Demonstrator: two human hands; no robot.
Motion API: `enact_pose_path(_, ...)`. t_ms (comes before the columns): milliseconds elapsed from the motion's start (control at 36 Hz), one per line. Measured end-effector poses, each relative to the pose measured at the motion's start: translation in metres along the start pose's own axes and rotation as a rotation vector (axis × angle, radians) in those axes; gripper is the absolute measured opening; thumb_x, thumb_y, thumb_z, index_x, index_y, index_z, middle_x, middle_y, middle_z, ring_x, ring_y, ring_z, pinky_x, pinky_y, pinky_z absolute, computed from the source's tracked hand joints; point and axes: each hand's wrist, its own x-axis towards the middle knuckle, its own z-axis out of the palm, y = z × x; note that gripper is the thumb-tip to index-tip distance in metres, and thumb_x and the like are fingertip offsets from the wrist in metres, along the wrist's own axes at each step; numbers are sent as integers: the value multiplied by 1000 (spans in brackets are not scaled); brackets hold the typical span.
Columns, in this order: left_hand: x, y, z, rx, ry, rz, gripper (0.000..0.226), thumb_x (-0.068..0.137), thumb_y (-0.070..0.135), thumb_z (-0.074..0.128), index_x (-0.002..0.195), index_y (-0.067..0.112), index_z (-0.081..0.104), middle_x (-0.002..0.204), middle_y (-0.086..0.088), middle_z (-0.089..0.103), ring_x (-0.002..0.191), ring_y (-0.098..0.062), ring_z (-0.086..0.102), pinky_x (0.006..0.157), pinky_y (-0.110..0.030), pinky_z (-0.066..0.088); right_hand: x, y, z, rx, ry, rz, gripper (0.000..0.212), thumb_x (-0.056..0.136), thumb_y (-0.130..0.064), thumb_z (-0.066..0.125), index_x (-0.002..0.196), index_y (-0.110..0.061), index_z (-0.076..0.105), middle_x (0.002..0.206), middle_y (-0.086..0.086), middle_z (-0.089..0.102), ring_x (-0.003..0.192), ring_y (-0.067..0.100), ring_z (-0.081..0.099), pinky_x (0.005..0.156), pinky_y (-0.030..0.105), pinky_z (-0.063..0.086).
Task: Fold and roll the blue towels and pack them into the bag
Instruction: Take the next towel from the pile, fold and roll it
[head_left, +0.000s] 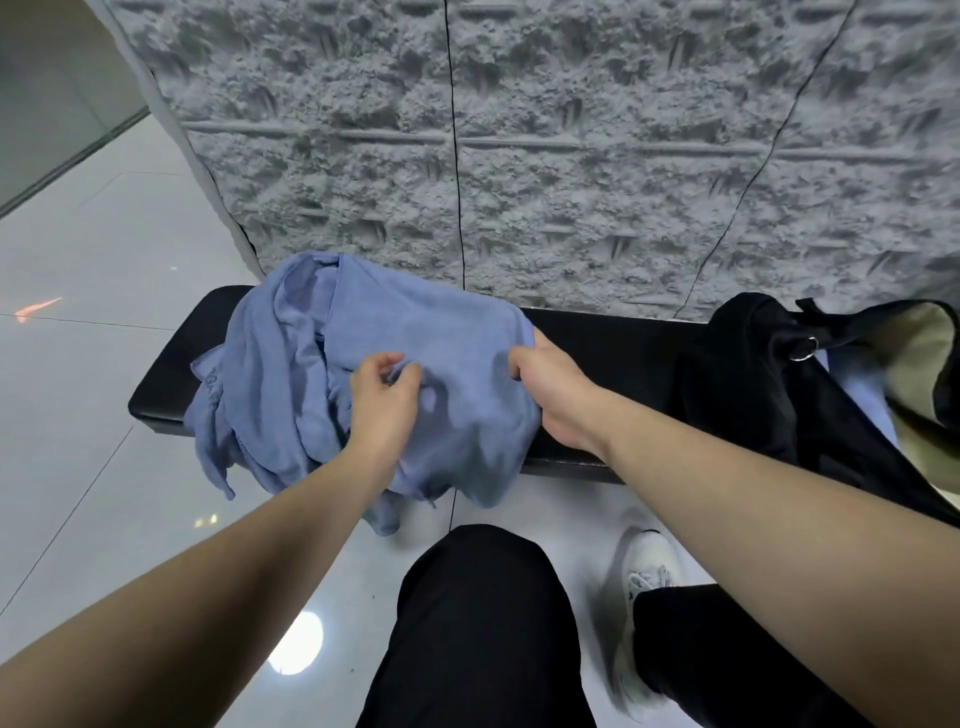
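On the black worktop, head view: the blue towels lie in a crumpled heap, overhanging the near edge. The left hand pinches a fold; the right hand grips the top towel's right edge. Separate one towel and spread it flat before folding. The black bag lies on the worktop at right. A textured grey wall stands behind, with glossy floor tiles below.

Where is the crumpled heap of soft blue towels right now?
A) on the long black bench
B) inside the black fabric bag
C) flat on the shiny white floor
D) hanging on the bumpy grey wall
A: the crumpled heap of soft blue towels lies on the long black bench, with both hands gripping it; the black fabric bag sits apart, at the bench's right end.
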Motion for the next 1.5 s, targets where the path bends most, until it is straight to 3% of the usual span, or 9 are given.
enact_pose_path(417,15,2,34,-209,-7,-388,60,87,34,63,139,18,38,131,-1,48,116,-24,48,104,-40,40,-19,-2,-61,109,120,25,54,77,8,36,109,-26,64,83,4,66,75,17,60,67,27,48)
enact_pose_path(500,4,3,48,-251,-13,-447,47,84,32,64,126,16,48,123,1,56,105,-22,52,86,-35,46,-21,0,-76,170,148,71,57,72,2,41,112,-31,64,96,7,64,86,22,59,81,36,48)
enact_pose_path(667,-28,9,71,-176,-413,-668,38,86,35,62,120,21,59,114,-2,63,102,-19,59,87,-39,46,-25,-4,-89,333,188,86,54,67,0,42,116,-19,54,98,8,61,94,25,61,99,45,46)
enact_pose_path(778,-35,7,84,-1,-421,-518,37,83,38,67,114,18,57,103,-2,64,102,-22,59,83,-35,48,-27,-7,-97,435,188,88,56,69,2,39,123,-7,52,99,13,60,94,28,63,94,45,49)
enact_pose_path(917,-48,4,92,333,-612,-203,23,92,26,53,70,19,49,58,6,50,50,-5,47,49,-18,39,-27,-11,-101,491,212,91,63,66,3,39,127,13,52,114,24,66,107,33,66,100,44,50)
enact_pose_path(1056,-53,13,98,458,-720,-254,25,92,39,52,76,20,56,71,5,59,68,-12,56,69,-28,50,-26,-9,-107,520,312,93,45,77,8,32,115,10,56,112,25,68,100,32,70,92,42,55)
enact_pose_path(1250,-42,0,99,996,-548,173,20,89,39,52,99,25,41,90,3,59,82,-21,59,66,-32,43,-13,4,-117,445,351,126,45,87,-2,45,132,-5,48,116,19,66,104,31,68,95,47,53)
enact_pose_path(1361,-23,-7,103,776,-535,92,19,91,27,54,74,23,47,76,0,57,78,-22,55,66,-30,43,-9,10,-121,322,351,103,44,87,-7,55,131,-10,47,103,11,67,92,22,68,82,35,56)
enact_pose_path(1500,-18,-9,108,336,-395,-88,9,98,23,42,91,18,44,90,-13,60,82,-31,62,77,-45,56,-9,29,-127,166,277,224,32,83,-19,65,114,-11,62,102,7,73,96,20,70,92,38,54)
